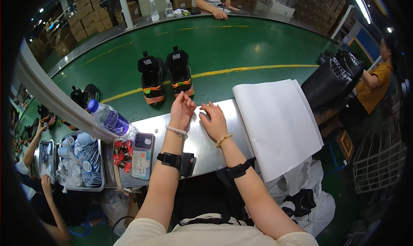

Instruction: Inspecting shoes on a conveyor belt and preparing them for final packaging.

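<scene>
My left hand (181,109) rests at the far edge of the steel ledge (202,145), fingers together and pointing toward the belt, holding nothing. My right hand (214,120) lies flat on the ledge beside it, fingers slightly spread, empty. Just beyond my hands a pair of black shoes with orange and green heel trim (165,76) stands on the green conveyor belt (241,48), heels toward me. A stack of white paper sheets (277,123) lies on the ledge to the right of my right hand.
A blue-tinted water bottle (110,118), a phone in a patterned case (142,155) and red wrappers (121,154) lie at my left. A tray of round blue-white items (80,162) sits further left. A rack of black shoe forms (333,76) stands right. Other people work around the belt.
</scene>
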Tool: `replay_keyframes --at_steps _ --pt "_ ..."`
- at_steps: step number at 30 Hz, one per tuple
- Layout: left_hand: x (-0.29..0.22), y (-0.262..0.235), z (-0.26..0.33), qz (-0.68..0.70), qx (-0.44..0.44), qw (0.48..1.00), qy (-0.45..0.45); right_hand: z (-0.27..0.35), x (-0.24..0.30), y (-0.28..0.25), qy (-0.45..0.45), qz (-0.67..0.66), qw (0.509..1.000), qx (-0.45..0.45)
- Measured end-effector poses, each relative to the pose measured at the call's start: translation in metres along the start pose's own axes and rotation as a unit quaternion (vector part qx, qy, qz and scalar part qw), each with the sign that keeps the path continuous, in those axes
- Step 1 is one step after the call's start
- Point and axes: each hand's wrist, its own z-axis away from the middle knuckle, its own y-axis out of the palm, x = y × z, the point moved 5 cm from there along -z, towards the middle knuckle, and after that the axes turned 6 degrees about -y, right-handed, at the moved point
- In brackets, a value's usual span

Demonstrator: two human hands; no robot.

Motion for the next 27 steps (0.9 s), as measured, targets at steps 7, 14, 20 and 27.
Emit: replay_keyframes --at_steps 7,14,20,27 --pt "-0.008 -0.019 -0.006 0.144 -0.031 0.988 0.04 0.0 -0.001 0.0 -0.002 0.004 1.0 -0.001" --pt "-0.012 -0.025 -0.007 0.239 0.013 0.97 0.044 0.0 -0.002 0.001 0.0 0.005 1.0 0.01" --pt "-0.017 -0.022 -0.004 0.262 0.023 0.963 0.058 0.001 -0.002 0.001 -0.006 0.004 1.0 0.009" --pt "-0.021 0.011 0.011 0.24 0.07 0.967 0.05 0.001 -0.002 -0.001 0.004 -0.001 1.0 0.007"
